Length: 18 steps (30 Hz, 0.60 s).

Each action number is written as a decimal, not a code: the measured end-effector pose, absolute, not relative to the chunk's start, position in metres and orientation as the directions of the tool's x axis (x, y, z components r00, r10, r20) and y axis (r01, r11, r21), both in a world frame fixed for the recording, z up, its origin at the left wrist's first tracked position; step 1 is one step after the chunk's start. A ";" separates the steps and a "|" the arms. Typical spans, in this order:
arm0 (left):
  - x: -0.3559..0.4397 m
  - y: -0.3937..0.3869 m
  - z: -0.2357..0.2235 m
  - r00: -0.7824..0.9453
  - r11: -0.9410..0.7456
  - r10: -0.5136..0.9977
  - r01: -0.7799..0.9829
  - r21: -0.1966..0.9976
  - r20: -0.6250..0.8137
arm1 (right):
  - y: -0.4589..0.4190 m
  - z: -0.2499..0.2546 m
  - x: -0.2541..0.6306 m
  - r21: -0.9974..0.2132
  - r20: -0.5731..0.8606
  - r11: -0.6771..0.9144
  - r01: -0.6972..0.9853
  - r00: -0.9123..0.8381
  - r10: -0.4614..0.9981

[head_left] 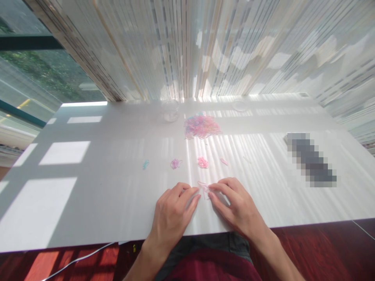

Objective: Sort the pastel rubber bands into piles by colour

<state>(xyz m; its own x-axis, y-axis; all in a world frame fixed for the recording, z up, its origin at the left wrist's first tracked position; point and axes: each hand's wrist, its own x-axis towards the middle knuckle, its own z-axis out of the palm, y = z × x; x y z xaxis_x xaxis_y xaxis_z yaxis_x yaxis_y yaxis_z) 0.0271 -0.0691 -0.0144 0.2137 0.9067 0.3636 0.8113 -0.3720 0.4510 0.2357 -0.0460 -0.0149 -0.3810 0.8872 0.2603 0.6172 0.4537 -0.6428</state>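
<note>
White table [96,195], clear glass [170,110] at the far edge, round clear dish [240,105] to its right, heap of pastel rubber bands [202,126] between them and nearer, small pink clump [202,162], lilac clump [175,163], blue clump [145,164], blurred dark object [310,159] at right

Bright sunlight through a striped curtain [187,47], barred glare across the white tabletop [96,203], bowed edges

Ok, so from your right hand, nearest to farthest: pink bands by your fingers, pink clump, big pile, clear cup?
From the right hand:
1. Pink bands, at its fingertips.
2. Pink clump, straight ahead.
3. Big pile, farther ahead.
4. Clear cup, farthest, left of the pile.
</note>
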 end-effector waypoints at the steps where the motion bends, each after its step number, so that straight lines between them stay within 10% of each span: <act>1: 0.027 -0.069 -0.014 0.210 -0.373 0.906 0.807 0.458 0.367 | -0.045 -0.016 0.235 -0.644 0.266 0.451 0.618 -0.372 0.889; 18: 0.033 -0.070 -0.016 0.169 -0.349 0.894 0.844 0.408 0.415 | -0.044 -0.019 0.233 -0.726 0.320 0.409 0.552 -0.255 0.912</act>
